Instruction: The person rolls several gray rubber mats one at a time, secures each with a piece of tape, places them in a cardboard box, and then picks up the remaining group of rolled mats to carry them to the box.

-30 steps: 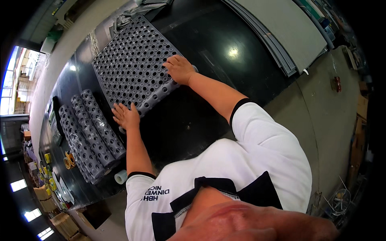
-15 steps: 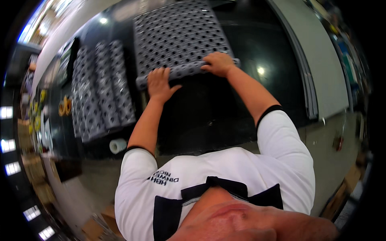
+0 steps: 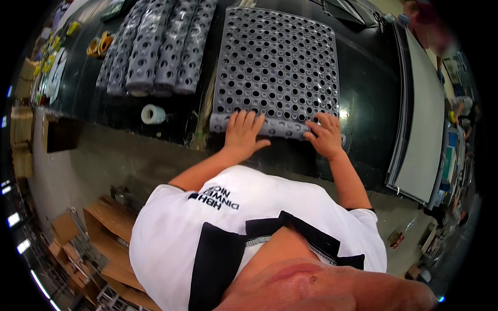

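Observation:
A grey perforated plastic mat (image 3: 277, 62) lies spread on the black table, its near end turned up into a narrow roll (image 3: 282, 127) close to the table's front edge. My left hand (image 3: 243, 136) rests on the left part of this roll, fingers stretched over it and thumb sticking out to the right. Toward the roll's right end, my right hand (image 3: 327, 137) has its fingers bent over the roll and its thumb against the near side. The undersides of both hands are hidden.
Several rolled grey mats (image 3: 155, 46) lie together left of the flat one. Nearer me stands a roll of clear film (image 3: 153, 114); orange tape rolls (image 3: 100, 44) sit farther left. Large grey sheets (image 3: 425, 103) flank the right side. Cardboard boxes (image 3: 106, 223) are on the floor at left.
The mat and its rolled end have come closer to the table's front edge, with both my hands still on the roll. My view has shifted, showing more floor and the mat's far edge.

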A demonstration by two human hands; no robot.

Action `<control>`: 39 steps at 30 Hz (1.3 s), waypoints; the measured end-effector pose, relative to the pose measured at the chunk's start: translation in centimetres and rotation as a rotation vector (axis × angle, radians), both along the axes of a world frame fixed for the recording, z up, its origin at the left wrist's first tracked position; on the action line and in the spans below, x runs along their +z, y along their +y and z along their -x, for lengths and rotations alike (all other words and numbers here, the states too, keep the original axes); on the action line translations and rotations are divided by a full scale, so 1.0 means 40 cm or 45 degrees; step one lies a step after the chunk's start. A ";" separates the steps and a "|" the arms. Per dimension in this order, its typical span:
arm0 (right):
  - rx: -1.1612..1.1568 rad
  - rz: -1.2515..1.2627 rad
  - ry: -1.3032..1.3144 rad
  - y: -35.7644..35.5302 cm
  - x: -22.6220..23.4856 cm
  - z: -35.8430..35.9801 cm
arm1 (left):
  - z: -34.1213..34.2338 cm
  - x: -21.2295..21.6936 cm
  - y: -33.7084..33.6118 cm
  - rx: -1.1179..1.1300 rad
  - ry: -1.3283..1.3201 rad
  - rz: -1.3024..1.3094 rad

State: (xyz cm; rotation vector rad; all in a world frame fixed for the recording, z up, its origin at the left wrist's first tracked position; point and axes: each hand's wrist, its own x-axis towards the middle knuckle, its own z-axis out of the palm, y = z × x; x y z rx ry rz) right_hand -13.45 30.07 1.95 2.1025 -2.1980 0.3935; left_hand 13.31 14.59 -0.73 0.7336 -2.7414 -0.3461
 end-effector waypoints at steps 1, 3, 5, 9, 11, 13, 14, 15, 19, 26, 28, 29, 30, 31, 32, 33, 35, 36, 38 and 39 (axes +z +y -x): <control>-0.201 0.025 0.073 0.001 -0.001 -0.005 | 0.016 -0.018 -0.014 0.028 -0.013 0.006; -0.625 0.134 0.232 -0.017 -0.013 -0.014 | 0.107 -0.050 -0.117 0.140 -0.079 0.046; -0.987 0.303 0.136 -0.016 -0.090 0.031 | 0.232 -0.043 -0.255 0.311 -0.133 0.146; -1.122 0.481 -0.720 -0.061 -0.182 0.118 | 0.332 -0.022 -0.409 0.275 0.013 0.639; -1.219 0.527 -0.636 -0.074 -0.194 0.144 | 0.333 0.003 -0.373 0.187 0.042 0.375; -1.296 0.467 -0.161 -0.038 -0.255 0.218 | 0.327 0.007 -0.322 0.086 0.065 0.189; -1.313 0.445 -0.357 -0.060 -0.247 0.217 | 0.311 -0.024 -0.311 0.068 0.057 0.149; -1.335 0.418 -0.544 -0.069 -0.220 0.216 | 0.301 -0.041 -0.302 0.043 0.054 0.102; -1.353 0.339 -0.788 -0.102 -0.205 0.264 | 0.344 -0.025 -0.362 -0.004 -0.069 0.042; -1.400 0.263 -0.665 -0.060 -0.174 0.195 | 0.195 0.000 -0.162 -0.007 -0.012 0.313; -1.374 0.387 -0.795 -0.013 -0.184 0.169 | 0.176 -0.028 -0.181 -0.110 0.071 0.163; -1.362 0.479 -0.931 0.024 -0.189 0.141 | 0.158 -0.037 -0.175 -0.163 0.053 0.146; -1.350 0.574 -1.062 0.072 -0.192 0.114 | 0.143 -0.039 -0.164 -0.222 0.039 0.127; -1.335 0.504 -0.923 0.136 -0.205 0.083 | 0.108 -0.033 -0.132 -0.295 -0.016 0.046; -1.323 0.431 -0.786 0.219 -0.220 0.042 | 0.065 -0.020 -0.085 -0.372 -0.073 -0.037; -1.355 0.310 -0.736 0.294 -0.221 -0.013 | 0.028 0.010 -0.049 -0.450 -0.253 -0.201; -1.434 0.153 -0.643 0.376 -0.195 -0.083 | 0.007 0.015 -0.018 -0.593 -0.292 -0.244; -1.455 0.120 -0.623 0.383 -0.188 -0.103 | 0.004 0.009 -0.026 -0.632 -0.275 -0.225; -1.526 -0.014 -0.651 0.386 -0.178 -0.105 | 0.022 -0.003 -0.061 -0.685 -0.003 -0.019; -1.570 -0.108 -0.697 0.363 -0.177 -0.061 | 0.026 0.027 -0.051 -0.599 -0.002 0.030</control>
